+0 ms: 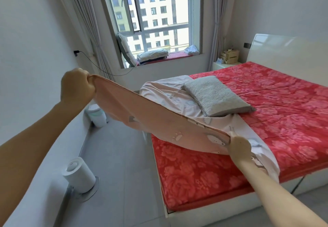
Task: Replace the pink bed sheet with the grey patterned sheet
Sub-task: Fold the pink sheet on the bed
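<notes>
Left hand (76, 85) is raised beyond the bed's left edge, fist closed on one end of the pink sheet (150, 120). Right hand (238, 147) is lower, over the bed (230, 207) near its front edge, fingers pinching the same hem. The hem runs taut between the two hands, clear of the red floral cover (266, 120) on the mattress. Behind it the rest of the sheet lies bunched toward the far left corner, pale side up, and a fold hangs over the front edge beside the right forearm. A grey pillow (216, 95) rests on the bunched part.

Folded bedding (152, 54) sits on the window sill; whether it is the grey patterned sheet I cannot tell. A white cylinder (79, 175) and a bin (96, 115) stand on the floor by the left wall.
</notes>
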Action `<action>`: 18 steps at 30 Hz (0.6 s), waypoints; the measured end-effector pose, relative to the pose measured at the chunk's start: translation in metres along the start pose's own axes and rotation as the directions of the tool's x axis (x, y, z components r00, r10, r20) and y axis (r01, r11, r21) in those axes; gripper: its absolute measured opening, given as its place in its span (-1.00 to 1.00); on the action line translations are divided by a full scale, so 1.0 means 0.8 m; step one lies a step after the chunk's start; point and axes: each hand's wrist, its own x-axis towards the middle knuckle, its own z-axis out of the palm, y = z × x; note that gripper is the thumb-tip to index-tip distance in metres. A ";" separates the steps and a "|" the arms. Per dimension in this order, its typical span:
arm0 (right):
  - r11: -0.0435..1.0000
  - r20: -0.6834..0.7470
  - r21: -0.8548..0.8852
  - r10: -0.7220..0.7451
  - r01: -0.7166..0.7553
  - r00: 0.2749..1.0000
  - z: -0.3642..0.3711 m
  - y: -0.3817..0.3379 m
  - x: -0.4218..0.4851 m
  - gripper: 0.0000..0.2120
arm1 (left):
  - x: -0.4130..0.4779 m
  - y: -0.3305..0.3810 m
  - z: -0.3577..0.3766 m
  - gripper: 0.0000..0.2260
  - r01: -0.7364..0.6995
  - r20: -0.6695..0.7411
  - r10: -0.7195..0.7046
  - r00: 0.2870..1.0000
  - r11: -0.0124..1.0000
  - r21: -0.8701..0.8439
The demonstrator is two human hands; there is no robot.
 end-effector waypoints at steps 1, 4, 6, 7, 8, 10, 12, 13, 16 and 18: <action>0.997 0.024 0.062 0.040 -0.042 0.999 -0.007 0.011 0.005 -0.88 | -0.007 0.005 0.009 -0.78 0.010 0.009 -0.010 1.000 1.000 -0.008; 0.971 0.131 0.238 -0.002 -0.029 0.991 -0.025 0.028 -0.008 -0.75 | -0.033 0.001 0.036 -0.80 0.086 0.039 -0.086 0.996 0.996 0.026; 0.971 0.350 0.234 -0.137 0.055 0.927 -0.031 0.026 -0.050 -0.82 | -0.052 -0.013 0.050 -0.82 0.149 0.067 -0.154 0.986 0.986 0.077; 0.971 0.481 0.203 -0.212 0.128 0.851 -0.035 0.022 -0.076 -0.80 | -0.063 -0.019 0.057 -0.82 0.175 0.082 -0.184 0.979 0.979 0.104; 0.958 0.564 0.188 -0.285 0.215 0.775 -0.038 0.013 -0.098 -0.71 | -0.073 -0.025 0.063 -0.82 0.196 0.093 -0.208 0.974 0.972 0.130; 0.916 0.614 0.259 -0.400 0.305 0.680 -0.049 -0.005 -0.119 -0.65 | -0.093 -0.032 0.075 -0.81 0.234 0.119 -0.257 0.959 0.956 0.177; 0.879 0.573 0.339 -0.476 0.336 0.667 -0.070 -0.021 -0.101 -0.75 | -0.109 -0.038 0.084 -0.82 0.260 0.129 -0.289 0.949 0.944 0.203; 0.871 0.554 0.371 -0.486 0.323 0.676 -0.078 -0.023 -0.082 -0.81 | -0.115 -0.039 0.089 -0.82 0.268 0.120 -0.297 0.947 0.941 0.206; 0.866 0.492 0.479 -0.403 0.147 0.772 -0.102 -0.023 -0.018 -0.75 | -0.125 -0.035 0.105 -0.74 0.236 0.062 -0.249 0.967 0.958 0.164; 0.843 0.425 0.533 -0.343 0.075 0.838 -0.109 -0.024 0.014 -0.69 | -0.116 -0.025 0.115 -0.72 0.181 0.011 -0.184 0.983 0.978 0.107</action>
